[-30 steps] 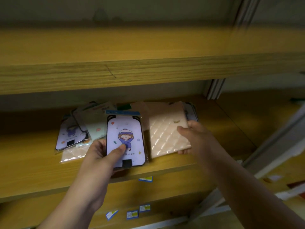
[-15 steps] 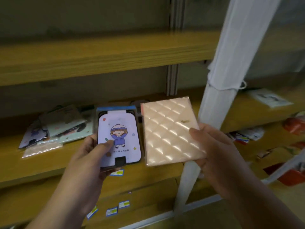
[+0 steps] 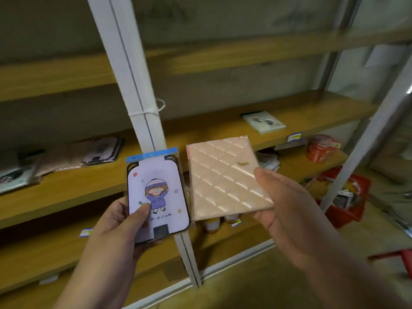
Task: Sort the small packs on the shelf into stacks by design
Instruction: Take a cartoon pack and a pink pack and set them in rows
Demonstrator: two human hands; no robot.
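My left hand holds a lilac cartoon pack with a blue header strip, thumb pressed on its front. A quilted peach pack sits in my right hand, gripped at its lower right corner. Both packs are lifted in front of the wooden shelf, side by side and apart from it. A loose pile of other packs lies on that shelf at the far left. One white pack rests alone on the shelf to the right.
A white upright post crosses the middle, right behind the two held packs. A red basket and a red tin sit low at the right. Several blue price tags are stuck along the shelf edges.
Both hands lifted their packs off the shelf and carried them rightward, past the white post. The pile is left behind at the far left of the view.
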